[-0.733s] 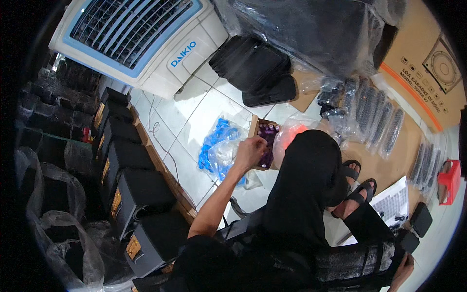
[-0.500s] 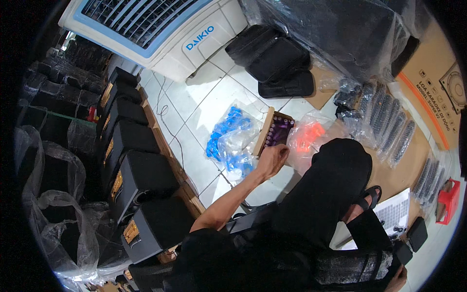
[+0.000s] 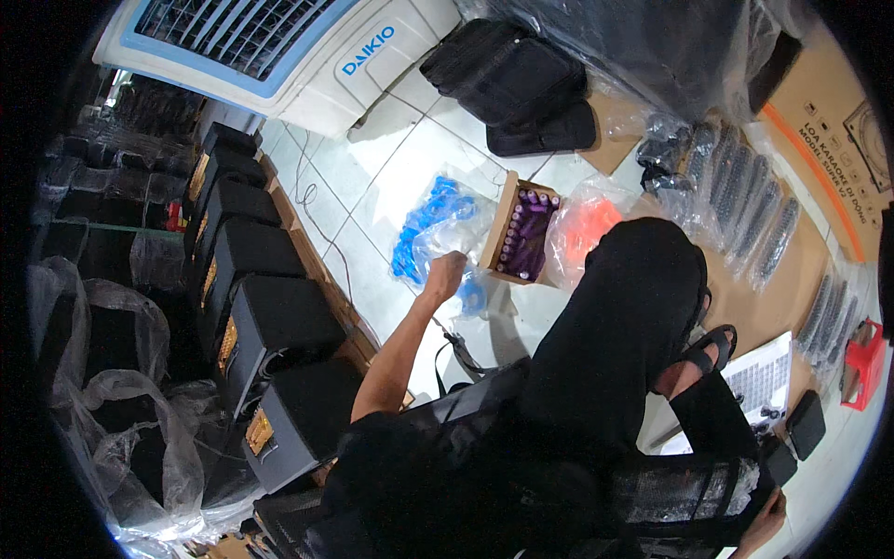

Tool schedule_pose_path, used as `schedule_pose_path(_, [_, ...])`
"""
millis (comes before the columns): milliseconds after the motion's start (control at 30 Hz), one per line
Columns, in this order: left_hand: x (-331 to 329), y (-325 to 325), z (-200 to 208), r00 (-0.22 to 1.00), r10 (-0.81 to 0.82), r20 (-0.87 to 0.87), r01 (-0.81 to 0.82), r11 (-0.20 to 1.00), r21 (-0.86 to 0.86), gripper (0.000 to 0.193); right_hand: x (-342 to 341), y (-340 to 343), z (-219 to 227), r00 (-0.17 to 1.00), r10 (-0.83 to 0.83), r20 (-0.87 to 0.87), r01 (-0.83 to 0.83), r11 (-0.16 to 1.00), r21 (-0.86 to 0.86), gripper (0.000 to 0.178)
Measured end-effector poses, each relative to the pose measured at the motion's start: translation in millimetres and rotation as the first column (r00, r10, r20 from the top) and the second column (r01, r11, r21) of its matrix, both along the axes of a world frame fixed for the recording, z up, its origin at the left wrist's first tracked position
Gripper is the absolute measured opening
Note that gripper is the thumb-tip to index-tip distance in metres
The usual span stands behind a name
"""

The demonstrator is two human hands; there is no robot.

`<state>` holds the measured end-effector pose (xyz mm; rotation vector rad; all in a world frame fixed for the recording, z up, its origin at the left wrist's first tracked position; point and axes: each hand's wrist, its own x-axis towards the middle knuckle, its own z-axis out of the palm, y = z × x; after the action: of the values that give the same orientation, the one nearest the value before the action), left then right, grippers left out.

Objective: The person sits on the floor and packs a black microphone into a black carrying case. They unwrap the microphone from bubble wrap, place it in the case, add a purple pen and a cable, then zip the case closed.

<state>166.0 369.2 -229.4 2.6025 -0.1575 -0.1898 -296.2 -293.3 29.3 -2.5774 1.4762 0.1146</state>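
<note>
My left hand, its fingers curled closed, hangs over the near part of a clear plastic bag of blue pieces; whatever it may pinch is hidden. Just right of that bag, an open cardboard box holds several purple cylindrical batteries. A clear bag with orange-red pieces lies against the box's right side. At the lower right edge, my right hand is partly hidden, with bent fingers against a dark object that I cannot make out fully.
Black speaker cabinets line the left. A white air cooler stands behind, near black padded pieces. Wrapped black parts lie on cardboard at right, with a printed sheet and a red holder. My bent knee rises centrally.
My left hand has moved left from the battery box to above the bag of blue pieces, uncovering the box's near end. My right hand has shifted slightly at the lower right edge.
</note>
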Motion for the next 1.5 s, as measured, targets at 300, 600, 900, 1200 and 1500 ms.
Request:
schedule_pose_path(300, [-11.8, -27.5, -45.5, 0.936, 0.287, -0.206, -0.193, 0.904, 0.380, 0.031, -2.4, 0.6, -0.1, 1.000, -0.022, 0.007, 0.023, 0.998, -0.066, 0.038])
schedule_pose_path(600, [-13.0, -9.1, -37.2, 0.836, 0.505, -0.215, -0.533, 0.840, -0.100, 0.028, -13.5, -4.8, -11.5, 1.000, 0.005, 0.019, -0.003, 0.997, -0.081, 0.038])
schedule_pose_path(900, [-20.2, -58.3, 132.3, 0.642, 0.750, -0.161, -0.648, 0.418, -0.637, 0.032, -7.3, 1.0, -7.3, 0.999, -0.025, 0.046, 0.028, 0.998, -0.061, 0.037])
schedule_pose_path(1200, [9.9, -225.7, 153.6, 0.965, -0.217, 0.150, 0.253, 0.924, -0.287, 0.020, -8.4, -1.4, -10.3, 0.998, -0.056, 0.041, 0.057, 0.998, -0.040, 0.038])
schedule_pose_path(1500, [30.1, -305.9, -11.3, 0.647, -0.747, -0.153, 0.762, 0.622, 0.183, 0.022, -14.9, 2.5, -12.0, 0.989, -0.110, 0.101, 0.115, 0.992, -0.052, 0.034])
